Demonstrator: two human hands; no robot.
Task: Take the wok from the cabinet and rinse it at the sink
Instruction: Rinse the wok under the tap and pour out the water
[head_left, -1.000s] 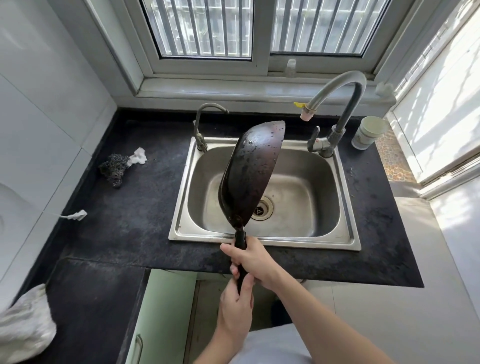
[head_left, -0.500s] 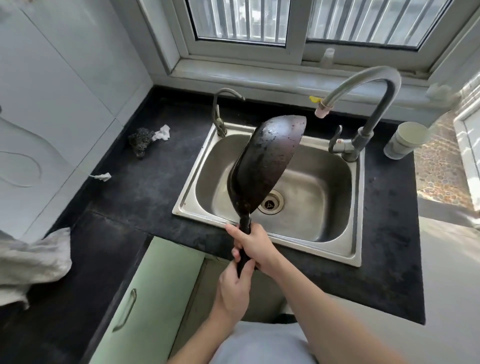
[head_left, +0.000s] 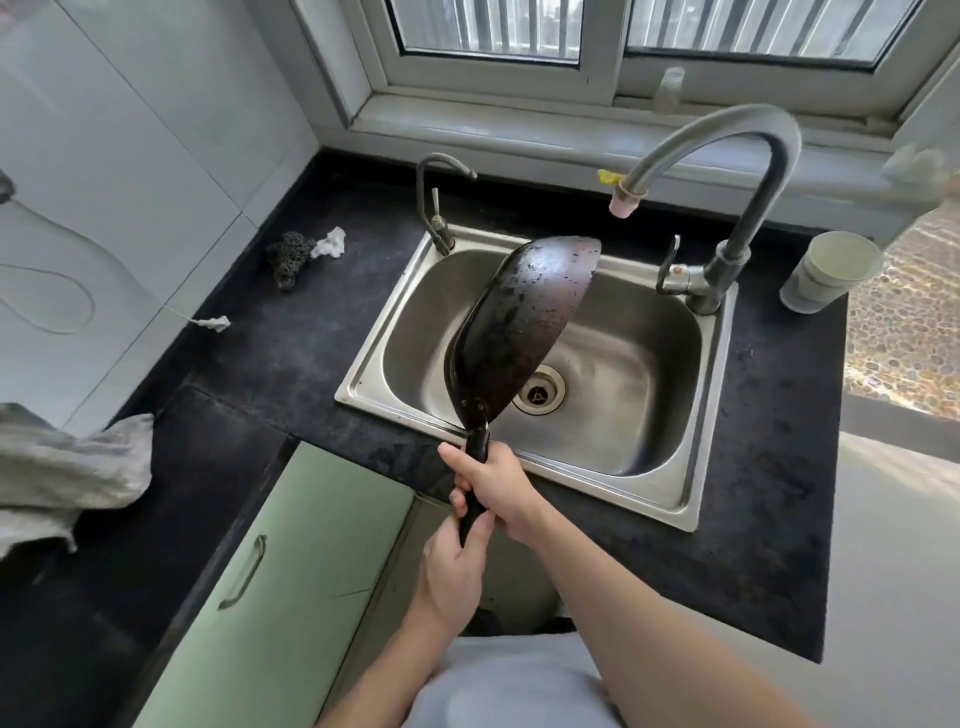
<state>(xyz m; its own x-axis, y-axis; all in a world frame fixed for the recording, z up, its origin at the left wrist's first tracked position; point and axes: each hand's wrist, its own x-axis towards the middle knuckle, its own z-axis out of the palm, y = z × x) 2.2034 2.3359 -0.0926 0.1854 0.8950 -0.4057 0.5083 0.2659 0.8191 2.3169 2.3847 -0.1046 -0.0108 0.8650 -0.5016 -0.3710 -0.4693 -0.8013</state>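
A dark, stained wok (head_left: 519, 332) hangs tilted on its side above the steel sink (head_left: 717, 415), with its underside toward me and its far rim near the tall faucet's spout (head_left: 626, 200). Both hands grip its black handle over the sink's front edge. My right hand (head_left: 493, 483) holds the handle's upper part, close to the pan. My left hand (head_left: 452, 571) wraps the handle's lower end, just below the right. No water runs from the faucet.
A small second tap (head_left: 439, 208) stands at the sink's back left. On the dark counter lie a scouring pad (head_left: 288, 257), a white scrap (head_left: 330, 243) and, at the far left, a grey cloth (head_left: 67, 467). A white cup (head_left: 826, 270) sits right of the faucet. Green cabinet doors (head_left: 270, 571) are below.
The view has swung left and tilted, so the sink sits further right in the frame. The wok stays tilted over the sink in both hands, held much as before.
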